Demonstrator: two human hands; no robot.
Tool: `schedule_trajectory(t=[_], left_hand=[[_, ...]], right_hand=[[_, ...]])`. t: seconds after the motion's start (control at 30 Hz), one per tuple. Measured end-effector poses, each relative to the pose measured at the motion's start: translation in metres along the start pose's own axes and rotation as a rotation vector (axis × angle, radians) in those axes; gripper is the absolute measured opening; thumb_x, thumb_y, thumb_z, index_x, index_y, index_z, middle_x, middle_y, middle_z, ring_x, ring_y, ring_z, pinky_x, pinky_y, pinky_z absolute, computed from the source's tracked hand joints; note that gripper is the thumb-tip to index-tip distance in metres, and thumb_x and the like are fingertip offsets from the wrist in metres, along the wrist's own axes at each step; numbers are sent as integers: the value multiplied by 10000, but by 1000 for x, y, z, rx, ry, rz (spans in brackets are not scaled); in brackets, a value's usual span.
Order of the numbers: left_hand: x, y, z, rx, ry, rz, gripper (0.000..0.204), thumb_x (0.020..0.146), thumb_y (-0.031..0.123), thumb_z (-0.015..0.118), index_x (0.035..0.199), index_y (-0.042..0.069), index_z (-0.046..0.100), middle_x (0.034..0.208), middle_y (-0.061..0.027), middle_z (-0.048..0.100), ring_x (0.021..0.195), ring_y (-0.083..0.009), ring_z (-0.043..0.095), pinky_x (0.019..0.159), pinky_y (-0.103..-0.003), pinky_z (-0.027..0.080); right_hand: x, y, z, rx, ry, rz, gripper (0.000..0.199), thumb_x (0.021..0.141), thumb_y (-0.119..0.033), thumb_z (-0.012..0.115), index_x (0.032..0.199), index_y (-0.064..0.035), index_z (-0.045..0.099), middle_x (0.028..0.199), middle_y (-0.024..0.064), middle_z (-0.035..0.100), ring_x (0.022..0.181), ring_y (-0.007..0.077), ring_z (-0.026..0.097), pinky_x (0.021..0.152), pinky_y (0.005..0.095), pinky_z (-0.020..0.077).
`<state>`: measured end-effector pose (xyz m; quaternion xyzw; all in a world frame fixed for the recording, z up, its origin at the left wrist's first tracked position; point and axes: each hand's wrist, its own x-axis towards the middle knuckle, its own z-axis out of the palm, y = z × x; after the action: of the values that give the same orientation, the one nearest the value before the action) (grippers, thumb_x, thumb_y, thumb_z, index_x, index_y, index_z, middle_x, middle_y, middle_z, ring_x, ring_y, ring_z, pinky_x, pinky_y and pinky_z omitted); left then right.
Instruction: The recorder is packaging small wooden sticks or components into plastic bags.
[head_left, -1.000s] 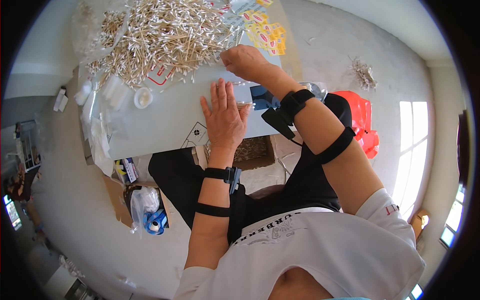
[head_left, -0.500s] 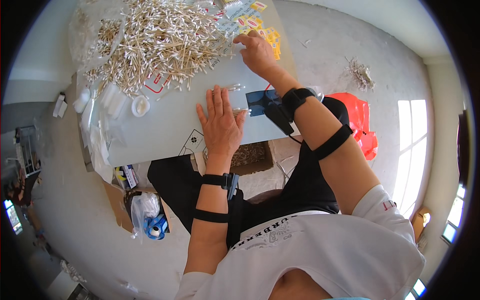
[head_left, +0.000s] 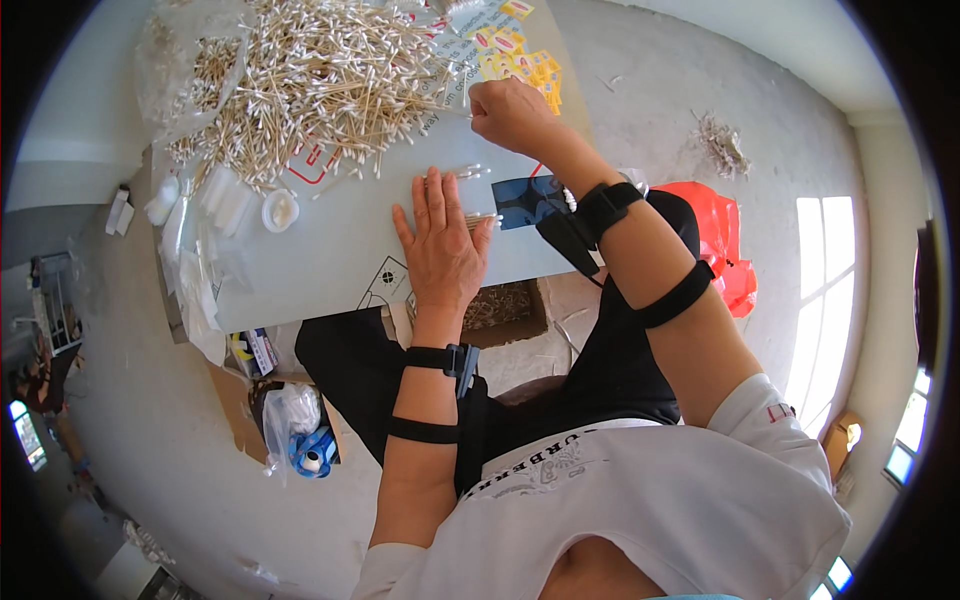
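Note:
Palm down on the grey tabletop (head_left: 330, 270), my left hand (head_left: 438, 235) lies with its fingers stretched over a few cotton swabs (head_left: 468, 172); white tips stick out past its right side. My right hand (head_left: 512, 116) is beside the right edge of a big heap of cotton swabs (head_left: 310, 85). Its fingers are curled into a pinch, and a thin swab stick appears to run from them toward the heap; the fingertips are partly hidden. Just beyond this hand lie small yellow labels (head_left: 538, 72). A dark blue film piece (head_left: 520, 203) lies on the table right of my left hand.
Left of the heap is a clear plastic bag (head_left: 185, 80), with a small round white container (head_left: 281, 211) nearer me. Under the table edge stands a box of swabs (head_left: 505, 315). A red bag (head_left: 705, 235) lies at right, and an open carton (head_left: 235, 410) at lower left.
My right hand has moved slightly nearer me and turned, its fingers closing from a looser, stretched pose. The left hand stays flat in place.

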<state>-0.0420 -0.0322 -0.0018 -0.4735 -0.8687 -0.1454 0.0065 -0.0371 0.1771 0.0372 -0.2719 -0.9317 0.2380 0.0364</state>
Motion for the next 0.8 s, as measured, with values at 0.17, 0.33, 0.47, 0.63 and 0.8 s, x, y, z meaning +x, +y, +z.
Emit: schedule_trajectory(t=[0.17,0.33,0.47,0.63,0.8], left_hand=[[3,3,2,-10,10,11,687,943,455,511,1455,30,342,1543,-127,301,1444,-301,238,1144,-567,141],[2,4,2,-24,20,12,692,937,449,526,1454,27,343,1541,-138,308,1442,-307,247,1146,-566,140],[1,2,3,-30,43,14,689,935,442,535,1450,24,347,1539,-156,306,1439,-326,248,1144,-570,146],[1,2,2,-36,31,22,683,936,444,533,1442,22,355,1538,-167,301,1440,-338,240,1144,-572,147],[0,1,3,-33,39,24,695,937,446,530,1447,12,341,1545,-175,285,1444,-346,225,1147,-571,144]], right_hand=[[-24,12,12,142,15,-166,46,756,-88,626,770,-44,629,788,120,641,808,314,631,690,400,493],[-34,11,31,241,121,-290,54,783,-107,641,800,-58,655,803,111,618,795,314,622,698,394,493],[-39,9,32,304,101,-296,58,784,-115,647,805,-64,664,813,103,616,803,308,624,701,382,495],[-42,11,33,331,75,-262,52,771,-112,658,807,-75,670,822,86,617,807,290,628,703,369,497],[-45,8,36,310,97,-249,51,766,-110,662,806,-81,673,834,76,620,812,280,632,705,365,497]])
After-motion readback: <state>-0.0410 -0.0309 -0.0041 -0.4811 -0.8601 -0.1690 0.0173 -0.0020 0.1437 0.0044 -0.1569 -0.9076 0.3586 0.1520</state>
